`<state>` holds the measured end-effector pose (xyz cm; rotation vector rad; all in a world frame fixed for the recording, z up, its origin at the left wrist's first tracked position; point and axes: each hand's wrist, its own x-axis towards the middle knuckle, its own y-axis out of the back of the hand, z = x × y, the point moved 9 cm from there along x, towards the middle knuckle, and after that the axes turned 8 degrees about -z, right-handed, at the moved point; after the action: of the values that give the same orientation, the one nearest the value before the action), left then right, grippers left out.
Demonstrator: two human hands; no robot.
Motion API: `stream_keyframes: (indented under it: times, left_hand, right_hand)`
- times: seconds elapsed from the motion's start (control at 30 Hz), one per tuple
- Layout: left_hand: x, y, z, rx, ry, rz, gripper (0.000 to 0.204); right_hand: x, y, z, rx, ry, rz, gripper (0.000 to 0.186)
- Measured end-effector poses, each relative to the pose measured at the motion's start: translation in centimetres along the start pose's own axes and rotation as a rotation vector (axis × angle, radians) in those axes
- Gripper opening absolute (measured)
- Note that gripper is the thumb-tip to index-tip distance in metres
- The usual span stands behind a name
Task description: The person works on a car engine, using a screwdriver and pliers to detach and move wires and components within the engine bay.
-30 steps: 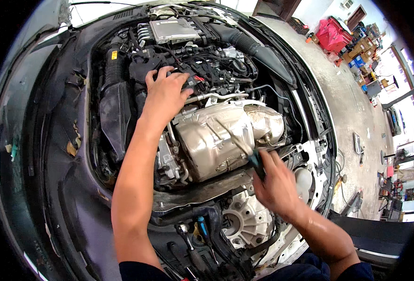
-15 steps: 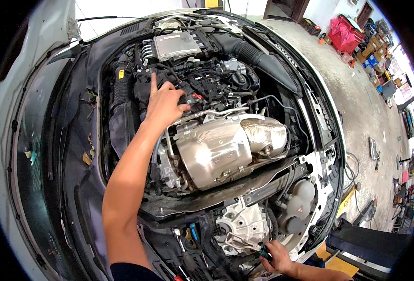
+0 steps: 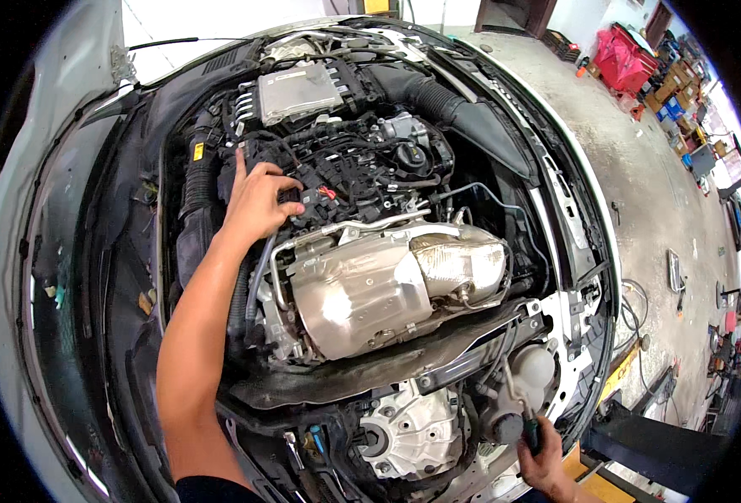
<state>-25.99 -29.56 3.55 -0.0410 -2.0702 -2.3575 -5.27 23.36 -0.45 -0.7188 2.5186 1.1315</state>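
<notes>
The right hand (image 3: 545, 461) is gripping a tool (image 3: 531, 431), likely for control; the left hand (image 3: 257, 205), half-spread, is apparently bracing on the engine (image 3: 349, 172).

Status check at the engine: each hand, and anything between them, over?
Left hand at black engine wiring, hold unclear. Right hand gripping green-handled tool, near pale reservoir. Silver metal shield between the hands.

Nothing legible, not even the yellow label (image 3: 198, 152) on the hose (image 3: 197, 189)
</notes>
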Motion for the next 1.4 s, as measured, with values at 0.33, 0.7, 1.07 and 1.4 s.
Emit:
stream_keyframes:
  times: [0.33,0.7,1.07,1.4]
  left_hand:
    - [-1.9,0.7,5.7,0.248,-0.201,0.121,0.043]
    - [9.5,-2.9,9.3,0.321,-0.223,-0.214,0.028]
    - [0.1,3.5,2.9,-0.147,0.01,0.1,0.039]
    - [-15.8,4.2,-2.2,-0.011,0.311,0.708,0.021]
  right_hand:
    - [4.6,-0.1,-3.7,0.312,0.138,-0.189,0.037]
    - [3.3,-3.5,-3.7,0.396,-0.092,-0.495,0.025]
    - [13.4,3.2,-10.8,-0.1,0.25,-0.43,0.054]
    - [26.0,-0.2,-30.3,-1.063,0.587,-0.218,0.041]
